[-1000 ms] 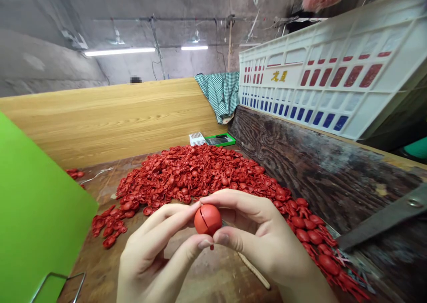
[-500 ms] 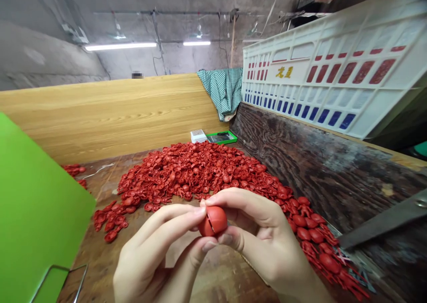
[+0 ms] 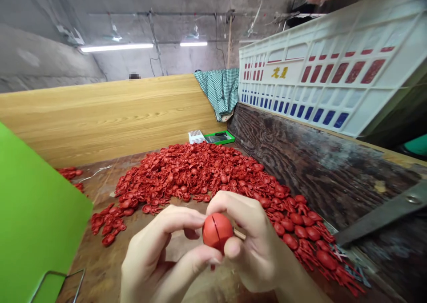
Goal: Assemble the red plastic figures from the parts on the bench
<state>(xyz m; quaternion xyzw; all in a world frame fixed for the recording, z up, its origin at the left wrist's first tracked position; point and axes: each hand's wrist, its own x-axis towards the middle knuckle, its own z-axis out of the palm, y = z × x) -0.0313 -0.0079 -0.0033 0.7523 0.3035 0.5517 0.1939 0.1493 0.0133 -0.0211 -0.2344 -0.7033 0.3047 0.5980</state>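
Note:
Between my two hands is a small round red plastic ball made of two half shells, with a dark narrow seam running down its front. My left hand pinches its left side between thumb and fingers. My right hand grips the right side, with the thumb low and the index finger over the top. A thin tan piece shows beside the ball near my right fingers; its kind is unclear. Right behind the hands spreads a large heap of red plastic parts, many of them cup-shaped.
A bright green panel stands at left, with a bent metal wire at its foot. At the back lie a green-rimmed tray and white stack. A white crate rests on the right ledge; a metal bracket juts below.
The ball has turned in my fingers, so its seam now faces me more and looks narrower. My hands have shifted slightly, and the view has moved a little.

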